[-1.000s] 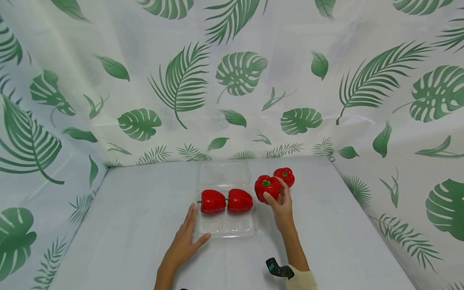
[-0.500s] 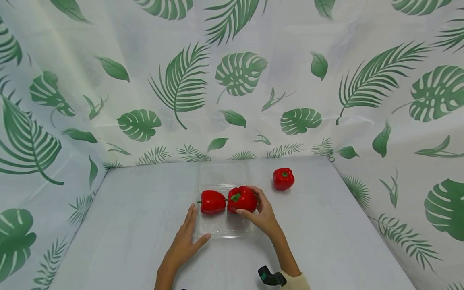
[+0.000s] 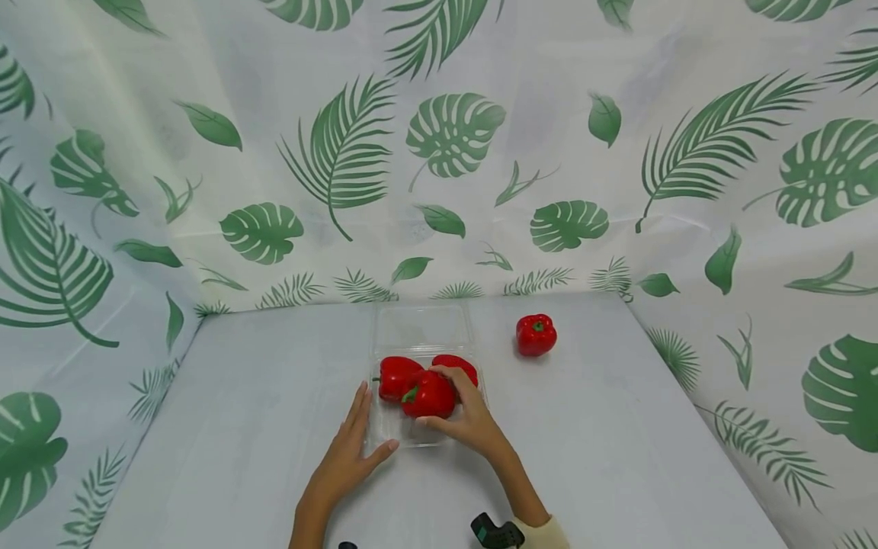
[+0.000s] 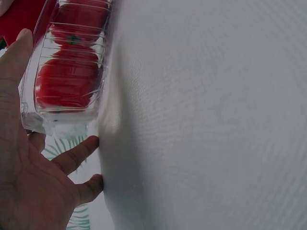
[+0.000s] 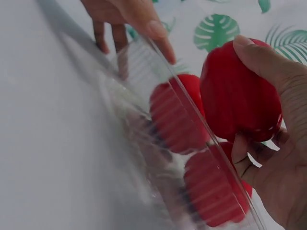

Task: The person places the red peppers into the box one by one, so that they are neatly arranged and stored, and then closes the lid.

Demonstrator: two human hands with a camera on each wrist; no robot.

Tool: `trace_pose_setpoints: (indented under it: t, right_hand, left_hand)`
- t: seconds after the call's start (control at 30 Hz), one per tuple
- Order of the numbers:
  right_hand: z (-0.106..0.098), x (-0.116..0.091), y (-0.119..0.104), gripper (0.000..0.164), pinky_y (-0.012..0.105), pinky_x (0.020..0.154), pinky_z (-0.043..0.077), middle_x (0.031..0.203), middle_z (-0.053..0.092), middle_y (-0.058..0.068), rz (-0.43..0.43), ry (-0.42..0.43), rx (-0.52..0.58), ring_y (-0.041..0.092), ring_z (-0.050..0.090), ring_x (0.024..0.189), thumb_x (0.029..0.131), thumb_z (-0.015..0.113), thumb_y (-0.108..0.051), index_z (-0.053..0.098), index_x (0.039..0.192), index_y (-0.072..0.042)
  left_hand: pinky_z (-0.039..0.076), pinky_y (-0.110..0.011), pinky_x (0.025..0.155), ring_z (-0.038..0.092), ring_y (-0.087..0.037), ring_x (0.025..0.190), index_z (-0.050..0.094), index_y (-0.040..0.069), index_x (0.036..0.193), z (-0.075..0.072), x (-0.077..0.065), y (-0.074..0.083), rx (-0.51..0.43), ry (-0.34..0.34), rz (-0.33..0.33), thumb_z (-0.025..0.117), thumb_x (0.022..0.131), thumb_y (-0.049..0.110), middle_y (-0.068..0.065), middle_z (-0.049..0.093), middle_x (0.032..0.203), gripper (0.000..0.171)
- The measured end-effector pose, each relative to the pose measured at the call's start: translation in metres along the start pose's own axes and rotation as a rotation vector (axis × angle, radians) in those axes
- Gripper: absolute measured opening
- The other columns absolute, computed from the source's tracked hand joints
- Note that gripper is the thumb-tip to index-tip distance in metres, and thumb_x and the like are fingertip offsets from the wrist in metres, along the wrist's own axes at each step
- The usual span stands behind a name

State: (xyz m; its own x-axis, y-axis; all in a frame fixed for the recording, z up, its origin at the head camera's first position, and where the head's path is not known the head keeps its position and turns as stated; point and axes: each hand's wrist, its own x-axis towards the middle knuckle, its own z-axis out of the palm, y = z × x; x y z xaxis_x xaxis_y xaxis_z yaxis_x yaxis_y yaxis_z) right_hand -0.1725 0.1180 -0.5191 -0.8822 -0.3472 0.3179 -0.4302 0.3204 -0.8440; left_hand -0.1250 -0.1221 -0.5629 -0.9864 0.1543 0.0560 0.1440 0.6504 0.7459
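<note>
- White tabletop (image 3: 240, 419) — below the fingers (image 3: 360, 406) and spreading around them
- Pale back cloth (image 3: 370, 263), green leaf print, upright beyond the fingers
- Left side cloth (image 3: 137, 297) and right side cloth (image 3: 686, 320) — same print, well outside the fingers

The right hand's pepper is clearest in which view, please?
The right wrist view shows the held pepper largest. The head view shows it smaller, stem visible; the left wrist view catches only a cropped part.

Pale, whitish table (image 3: 590, 427), on it a clear plastic container (image 3: 408, 433) near the middle, with lid (image 3: 421, 324) laid open toward the far edge, to the right one red bell pepper (image 3: 536, 339), stem showing, apart from the container.
</note>
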Motion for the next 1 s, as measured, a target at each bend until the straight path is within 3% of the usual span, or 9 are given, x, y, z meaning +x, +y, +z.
trace_pose_setpoints:
  t: [0.3,1.0]
  right_hand:
    - [0.017,0.002,0.000,0.075,0.042,0.097,0.054,0.131,0.056,0.002,-0.050,-0.056,-0.108,0.021,0.053,0.125,0.073,0.086,-0.032,0.049,0.136,-0.016]
    - [0.039,0.004,-0.004,0.081,0.046,0.100,0.052,0.126,0.050,0.002,0.050,-0.170,-0.230,0.021,0.050,0.123,0.073,0.083,-0.047,0.047,0.140,-0.020]
  left_hand:
    - [0.032,-0.062,0.112,0.020,-0.033,0.150,0.009,0.020,0.159,-0.002,0.001,-0.001,-0.002,0.001,0.022,0.066,0.085,0.058,0.003,0.005,0.166,0.101]
    - [0.035,-0.066,0.108,0.025,-0.038,0.148,0.009,0.020,0.159,-0.004,-0.001,0.001,-0.001,0.001,0.009,0.068,0.081,0.059,0.000,0.008,0.166,0.105]
